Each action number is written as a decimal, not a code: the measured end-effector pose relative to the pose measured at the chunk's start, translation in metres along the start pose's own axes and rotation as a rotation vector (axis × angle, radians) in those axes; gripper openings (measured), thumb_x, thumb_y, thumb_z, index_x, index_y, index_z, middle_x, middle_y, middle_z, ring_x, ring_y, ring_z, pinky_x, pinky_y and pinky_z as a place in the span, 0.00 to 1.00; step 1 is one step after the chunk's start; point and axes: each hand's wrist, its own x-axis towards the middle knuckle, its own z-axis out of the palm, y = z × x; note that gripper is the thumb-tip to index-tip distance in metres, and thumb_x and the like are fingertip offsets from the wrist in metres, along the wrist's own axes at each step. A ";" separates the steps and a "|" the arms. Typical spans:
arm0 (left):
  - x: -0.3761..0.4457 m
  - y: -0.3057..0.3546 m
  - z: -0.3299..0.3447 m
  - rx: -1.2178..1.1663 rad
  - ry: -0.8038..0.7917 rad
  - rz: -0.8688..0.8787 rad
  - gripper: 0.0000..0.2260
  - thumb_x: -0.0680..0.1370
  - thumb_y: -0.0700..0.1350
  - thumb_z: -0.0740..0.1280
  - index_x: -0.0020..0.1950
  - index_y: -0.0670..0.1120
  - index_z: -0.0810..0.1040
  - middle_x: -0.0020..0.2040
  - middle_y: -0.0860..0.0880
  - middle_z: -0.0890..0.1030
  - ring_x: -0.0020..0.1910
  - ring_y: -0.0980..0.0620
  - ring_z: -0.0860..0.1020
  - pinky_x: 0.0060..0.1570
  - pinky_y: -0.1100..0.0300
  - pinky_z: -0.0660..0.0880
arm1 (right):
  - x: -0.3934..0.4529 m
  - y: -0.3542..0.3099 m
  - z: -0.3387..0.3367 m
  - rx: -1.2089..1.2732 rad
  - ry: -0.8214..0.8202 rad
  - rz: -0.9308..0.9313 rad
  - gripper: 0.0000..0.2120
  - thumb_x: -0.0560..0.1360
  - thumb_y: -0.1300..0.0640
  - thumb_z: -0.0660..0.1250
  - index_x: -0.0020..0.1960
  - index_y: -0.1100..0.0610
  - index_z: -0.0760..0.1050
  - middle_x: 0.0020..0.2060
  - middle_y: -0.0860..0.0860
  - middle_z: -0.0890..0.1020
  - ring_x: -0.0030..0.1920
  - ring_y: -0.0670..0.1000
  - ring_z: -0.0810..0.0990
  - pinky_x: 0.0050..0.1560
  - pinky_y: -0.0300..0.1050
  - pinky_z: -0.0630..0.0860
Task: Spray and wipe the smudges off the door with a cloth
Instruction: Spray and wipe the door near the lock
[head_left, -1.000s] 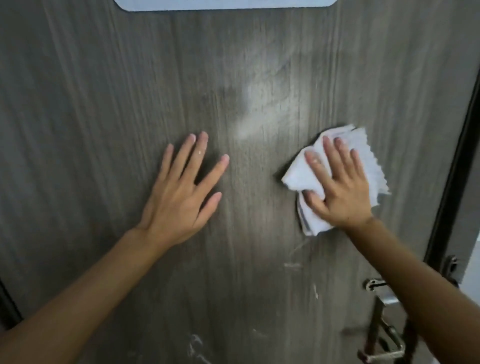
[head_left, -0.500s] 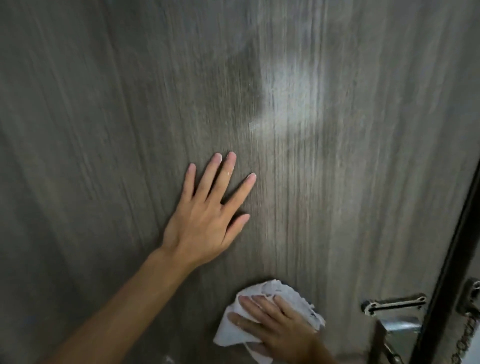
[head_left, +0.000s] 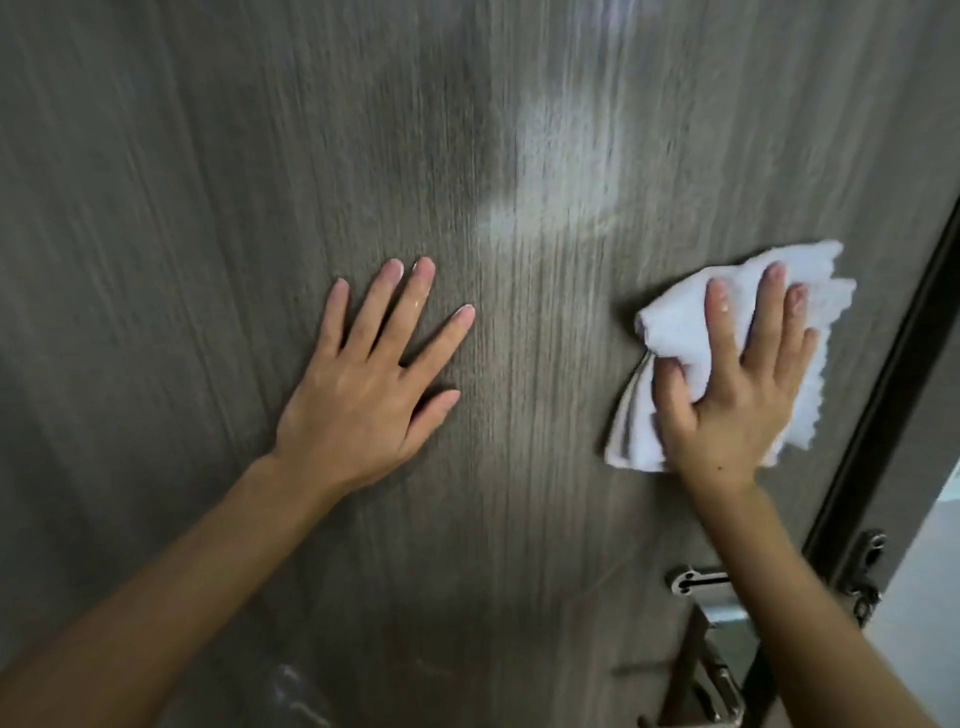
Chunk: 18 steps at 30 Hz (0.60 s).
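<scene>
A grey-brown wood-grain door fills the view. My left hand lies flat on it near the middle, fingers spread, holding nothing. My right hand presses a crumpled white cloth against the door near its right edge, fingers over the cloth. A pale glossy patch shines above and between the hands. A faint whitish smudge shows low on the door beside my left forearm. No spray bottle is in view.
A metal door handle and lock plate sit at the lower right, just below my right forearm. The door's dark edge runs diagonally down the right side, with a latch fitting on the frame beyond it.
My right hand with the cloth dropped to the bottom of the view half a second ago and has swept back up to the right. My left hand stayed flat on the door.
</scene>
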 end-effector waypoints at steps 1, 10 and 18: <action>0.000 0.000 0.000 0.004 0.003 -0.001 0.26 0.83 0.58 0.50 0.78 0.48 0.53 0.77 0.38 0.53 0.75 0.37 0.53 0.73 0.41 0.43 | -0.009 -0.014 0.002 0.018 0.004 0.095 0.26 0.81 0.42 0.52 0.75 0.55 0.63 0.73 0.66 0.63 0.74 0.66 0.57 0.75 0.58 0.49; 0.001 0.000 0.001 0.023 0.005 0.005 0.27 0.83 0.57 0.50 0.79 0.49 0.51 0.77 0.38 0.53 0.75 0.37 0.53 0.73 0.41 0.44 | -0.178 -0.080 0.000 0.032 -0.431 -0.602 0.29 0.80 0.38 0.50 0.78 0.45 0.53 0.79 0.54 0.50 0.78 0.57 0.47 0.70 0.57 0.58; -0.001 0.000 0.002 0.026 0.007 -0.001 0.26 0.83 0.58 0.48 0.79 0.49 0.50 0.78 0.41 0.48 0.78 0.41 0.45 0.74 0.42 0.42 | -0.105 0.044 -0.008 0.001 -0.378 -1.162 0.32 0.80 0.40 0.51 0.80 0.51 0.48 0.79 0.56 0.47 0.77 0.55 0.50 0.77 0.55 0.42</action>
